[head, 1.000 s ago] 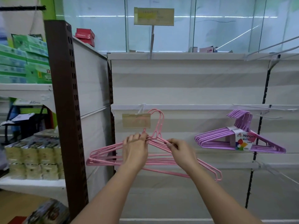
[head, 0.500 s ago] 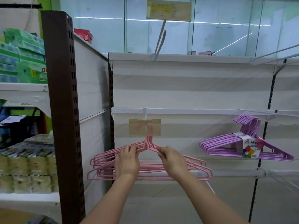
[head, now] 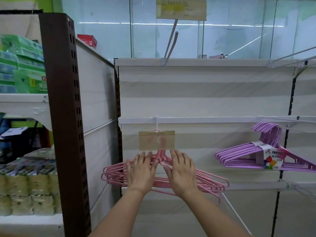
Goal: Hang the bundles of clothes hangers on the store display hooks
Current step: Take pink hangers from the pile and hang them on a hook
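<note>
A bundle of pink clothes hangers [head: 210,181] hangs from the display hook [head: 156,124] on the white shelf rail, its hook ends behind a tan price tag [head: 156,140]. My left hand [head: 142,170] and my right hand [head: 182,171] are spread in front of the bundle, fingers straight, either side of its neck. The fingertips touch or nearly touch the pink wires. A purple hanger bundle [head: 242,155] with a printed label hangs from another hook to the right.
A brown slotted upright [head: 63,117] stands at the left, with green boxes [head: 22,65] and wrapped packs [head: 25,182] on the shelves beyond it. Long bare wire hooks [head: 290,53] stick out at the upper right. A yellow sign [head: 181,8] stands above.
The pink bundle went from being held up in both hands to hanging on the hook behind the tag. Both hands let go of the wires and straightened their fingers.
</note>
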The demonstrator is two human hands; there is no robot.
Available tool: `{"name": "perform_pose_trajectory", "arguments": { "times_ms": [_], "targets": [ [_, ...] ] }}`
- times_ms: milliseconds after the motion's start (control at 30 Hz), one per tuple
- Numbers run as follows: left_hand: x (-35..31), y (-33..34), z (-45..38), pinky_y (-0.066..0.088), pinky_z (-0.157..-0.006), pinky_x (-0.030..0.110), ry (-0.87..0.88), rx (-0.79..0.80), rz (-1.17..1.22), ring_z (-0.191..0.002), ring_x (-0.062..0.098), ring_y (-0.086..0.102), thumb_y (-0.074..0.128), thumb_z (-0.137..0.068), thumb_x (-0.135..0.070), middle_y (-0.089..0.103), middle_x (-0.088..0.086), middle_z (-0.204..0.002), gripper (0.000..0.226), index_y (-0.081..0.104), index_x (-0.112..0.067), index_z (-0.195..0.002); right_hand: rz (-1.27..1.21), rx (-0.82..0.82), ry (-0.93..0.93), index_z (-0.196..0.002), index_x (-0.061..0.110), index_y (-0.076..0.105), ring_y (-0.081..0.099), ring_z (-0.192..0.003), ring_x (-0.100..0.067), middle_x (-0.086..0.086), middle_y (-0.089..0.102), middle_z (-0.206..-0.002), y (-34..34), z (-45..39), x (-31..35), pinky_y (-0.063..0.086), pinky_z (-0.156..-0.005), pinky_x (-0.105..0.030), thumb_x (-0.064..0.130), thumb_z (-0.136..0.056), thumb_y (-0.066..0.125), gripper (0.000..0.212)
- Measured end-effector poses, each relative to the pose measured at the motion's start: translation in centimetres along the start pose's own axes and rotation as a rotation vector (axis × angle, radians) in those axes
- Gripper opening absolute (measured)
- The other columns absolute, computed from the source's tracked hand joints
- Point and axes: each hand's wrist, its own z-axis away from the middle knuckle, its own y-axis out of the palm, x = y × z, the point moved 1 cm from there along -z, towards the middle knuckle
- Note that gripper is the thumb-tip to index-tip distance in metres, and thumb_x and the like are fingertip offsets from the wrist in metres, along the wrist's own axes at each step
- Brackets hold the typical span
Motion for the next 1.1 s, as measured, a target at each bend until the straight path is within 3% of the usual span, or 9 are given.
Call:
{"name": "perform_pose_trajectory", "arguments": {
  "times_ms": [33, 100, 233, 300, 467, 633, 767, 833, 1100],
  "targets": [
    [0.1, 0.1, -0.1, -0.003, -0.118, 0.044, 0.003, 0.008, 0.017, -0.148, 0.014, 0.007, 0.012, -0.098, -0.057, 0.013, -0.007, -0.160, 0.058, 0.014, -0.033, -0.152, -0.007, 0.103, 0.017, -0.152, 0.018, 0.016, 0.020, -0.144, -0.027, -0.002, 0.020, -0.157, 0.2, -0.4, -0.1, 0.014, -0.117, -0.043, 0.075, -0.062, -0.034, 0.117],
    [0.3, 0.4, -0.4, 0.003, -0.119, 0.042, 0.019, 0.016, 0.042, -0.147, 0.014, 0.012, 0.014, -0.098, -0.056, 0.018, -0.006, -0.159, 0.058, 0.017, -0.033, -0.151, 0.001, 0.224, 0.050, -0.153, 0.023, 0.004, 0.010, -0.146, -0.024, 0.003, 0.006, -0.161, 0.4, -1.1, -0.2, 0.006, -0.119, -0.041, 0.078, -0.048, -0.040, 0.126],
    [0.5, 0.5, -1.2, 0.014, -0.118, 0.038, 0.053, 0.031, 0.052, -0.145, 0.016, 0.021, 0.016, -0.099, -0.056, 0.026, -0.006, -0.156, 0.057, 0.022, -0.033, -0.150, 0.004, 0.289, 0.047, -0.153, 0.024, 0.007, 0.023, -0.142, -0.024, 0.003, 0.011, -0.160, 0.8, -2.0, -0.4, 0.014, -0.118, -0.039, 0.062, -0.095, 0.007, 0.070],
    [0.5, 0.6, -1.4, 0.017, -0.117, 0.037, 0.060, 0.028, 0.047, -0.143, 0.016, 0.023, 0.017, -0.099, -0.056, 0.028, -0.006, -0.156, 0.056, 0.025, -0.033, -0.149, -0.009, 0.314, 0.036, -0.153, 0.023, 0.010, 0.026, -0.140, -0.024, 0.001, 0.017, -0.159, 1.1, -2.4, -0.4, 0.018, -0.116, -0.040, 0.054, -0.100, 0.018, 0.063],
    [0.1, 1.0, -2.0, 0.021, -0.114, 0.040, 0.040, 0.017, 0.035, -0.141, 0.020, 0.026, 0.016, -0.098, -0.056, 0.030, -0.003, -0.154, 0.056, 0.030, -0.033, -0.147, -0.071, 0.343, 0.021, -0.149, 0.021, 0.024, 0.038, -0.132, -0.026, -0.002, 0.037, -0.149, 1.6, -3.9, -0.9, 0.027, -0.110, -0.039, 0.048, -0.102, 0.023, 0.055],
    [-0.3, 1.4, -1.9, 0.024, -0.109, 0.039, 0.020, -0.007, 0.074, -0.136, 0.017, 0.031, 0.017, -0.099, -0.055, 0.038, -0.009, -0.148, 0.051, 0.036, -0.035, -0.142, -0.030, 0.314, 0.053, -0.146, 0.028, 0.028, 0.033, -0.134, -0.023, 0.003, 0.036, -0.148, 2.0, -4.5, -1.2, 0.020, -0.112, -0.045, 0.051, -0.100, 0.021, 0.052],
    [-0.7, 1.8, -1.7, 0.023, -0.108, 0.038, -0.018, -0.039, 0.107, -0.136, 0.016, 0.032, 0.019, -0.099, -0.054, 0.040, -0.010, -0.147, 0.051, 0.038, -0.033, -0.141, -0.092, 0.225, 0.137, -0.143, 0.029, 0.034, 0.030, -0.136, -0.021, 0.003, 0.036, -0.148, 2.3, -4.0, -0.9, 0.017, -0.114, -0.047, 0.070, -0.068, -0.004, 0.093],
    [-0.7, 1.8, -1.4, 0.024, -0.108, 0.036, -0.028, -0.067, 0.088, -0.135, 0.016, 0.033, 0.019, -0.099, -0.056, 0.041, -0.009, -0.146, 0.052, 0.038, -0.031, -0.141, -0.120, 0.163, 0.177, -0.141, 0.028, 0.038, 0.031, -0.135, -0.020, 0.004, 0.038, -0.145, 2.3, -3.5, -0.7, 0.016, -0.114, -0.047, 0.071, -0.063, -0.006, 0.099],
    [-0.1, 1.8, -0.5, 0.015, -0.116, 0.038, -0.037, -0.089, 0.174, -0.141, 0.017, 0.026, 0.022, -0.100, -0.051, 0.033, -0.005, -0.152, 0.053, 0.030, -0.028, -0.147, -0.138, 0.166, 0.184, -0.145, 0.028, 0.033, 0.027, -0.137, -0.018, 0.005, 0.036, -0.146, 1.5, -1.8, 0.4, 0.008, -0.117, -0.046, 0.052, -0.100, 0.026, 0.052]
  ]
}}
